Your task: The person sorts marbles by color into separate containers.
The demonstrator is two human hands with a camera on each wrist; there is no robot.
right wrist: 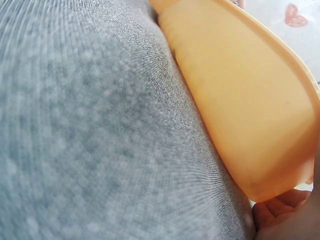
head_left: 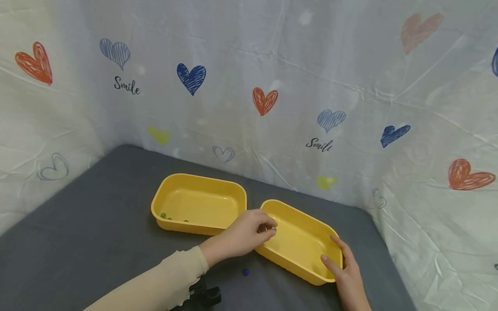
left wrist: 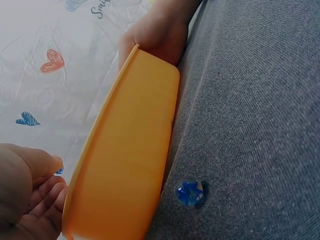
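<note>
My left hand (head_left: 245, 233) reaches over the near left side of the right yellow tray (head_left: 299, 270) and pinches a small glass marble (head_left: 274, 229) between thumb and fingers. Blue shows on that marble in the left wrist view, where the hand (left wrist: 30, 195) is beside the tray rim. With my right hand (head_left: 347, 273) I grip the tray's right end, thumb over the rim; in the right wrist view its fingers (right wrist: 280, 207) curl by the tray's corner. A clear marble with a blue swirl (left wrist: 189, 193) lies on the grey cloth in front of the tray.
Left of it stands a second yellow tray (head_left: 200, 198), with a few marbles, one a green marble (head_left: 163, 215), near its front left. Behind both trays hangs a pale curtain (head_left: 233, 86) with printed hearts. Grey cloth (head_left: 109, 224) covers the surface. A black device (head_left: 204, 296) sits below my left sleeve.
</note>
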